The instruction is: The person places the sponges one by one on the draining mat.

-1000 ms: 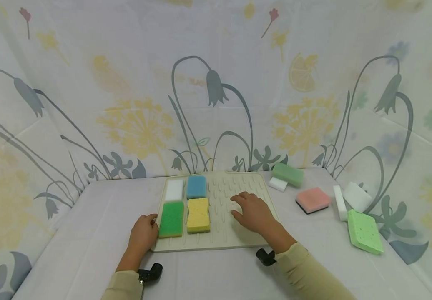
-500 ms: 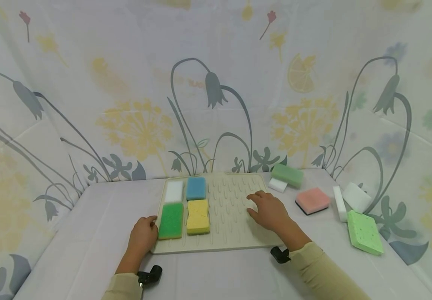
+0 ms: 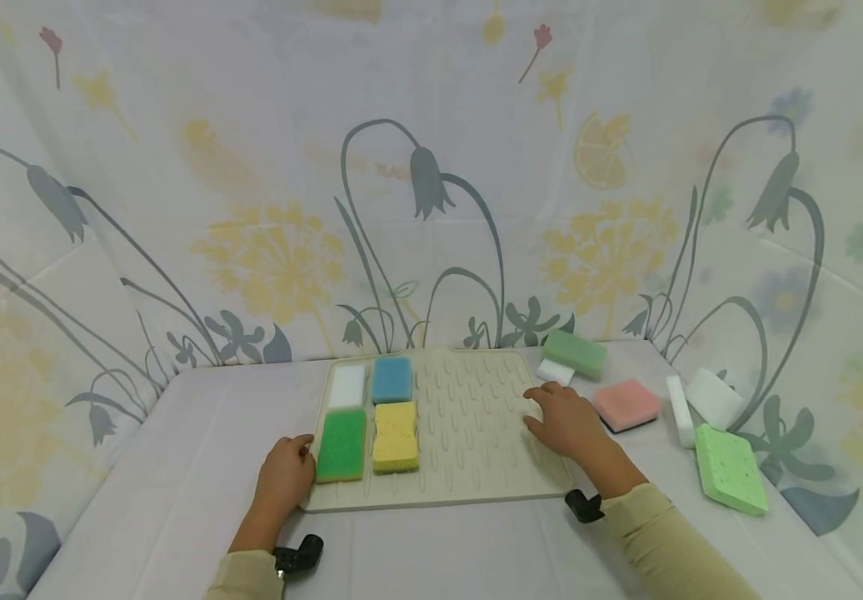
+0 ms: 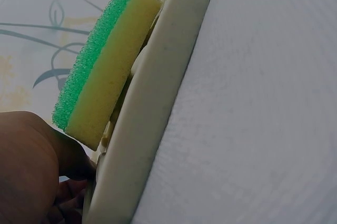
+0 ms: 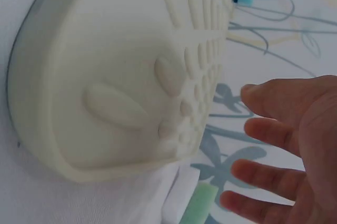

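Left hand grips the drying mat's near-left corner; right hand hovers empty, fingers spread. Four sponges are placed; six remain at the table's right edge.

Bare ridged mat between sponge block and scattered sponges
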Demonstrator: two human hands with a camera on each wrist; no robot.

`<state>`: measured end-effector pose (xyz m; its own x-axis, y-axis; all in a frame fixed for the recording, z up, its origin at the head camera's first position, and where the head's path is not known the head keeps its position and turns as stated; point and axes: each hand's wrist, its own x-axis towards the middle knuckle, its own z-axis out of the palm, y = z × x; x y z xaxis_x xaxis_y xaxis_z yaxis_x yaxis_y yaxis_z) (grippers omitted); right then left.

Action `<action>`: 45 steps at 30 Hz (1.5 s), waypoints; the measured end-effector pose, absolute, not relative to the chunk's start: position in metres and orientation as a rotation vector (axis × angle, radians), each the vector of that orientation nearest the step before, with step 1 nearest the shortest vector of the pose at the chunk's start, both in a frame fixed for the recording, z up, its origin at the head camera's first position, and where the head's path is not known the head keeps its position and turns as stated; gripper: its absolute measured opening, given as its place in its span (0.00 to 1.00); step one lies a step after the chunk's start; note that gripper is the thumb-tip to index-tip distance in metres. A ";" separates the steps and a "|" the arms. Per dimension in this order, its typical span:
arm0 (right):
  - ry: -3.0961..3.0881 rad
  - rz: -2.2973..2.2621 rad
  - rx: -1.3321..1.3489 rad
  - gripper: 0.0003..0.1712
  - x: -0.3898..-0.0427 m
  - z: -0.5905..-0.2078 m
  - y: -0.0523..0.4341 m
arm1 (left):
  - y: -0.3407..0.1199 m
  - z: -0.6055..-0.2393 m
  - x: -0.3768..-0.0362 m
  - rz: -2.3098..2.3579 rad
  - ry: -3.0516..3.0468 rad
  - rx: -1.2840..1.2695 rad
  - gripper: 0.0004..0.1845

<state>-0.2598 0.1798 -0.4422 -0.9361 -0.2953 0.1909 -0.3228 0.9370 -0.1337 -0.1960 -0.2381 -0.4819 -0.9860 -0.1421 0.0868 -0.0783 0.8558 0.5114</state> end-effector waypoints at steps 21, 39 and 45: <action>-3.135 0.181 0.173 0.31 -0.270 -0.441 0.219 | -0.240 -0.483 -0.198 -0.791 -2.901 0.179 0.19; -3.222 0.212 0.010 0.34 -0.275 -0.439 0.237 | -0.237 -0.483 -0.196 -0.803 -2.873 0.192 0.19; -3.240 0.198 -0.017 0.35 -0.277 -0.441 0.240 | -0.237 -0.482 -0.196 -0.789 -2.893 0.179 0.19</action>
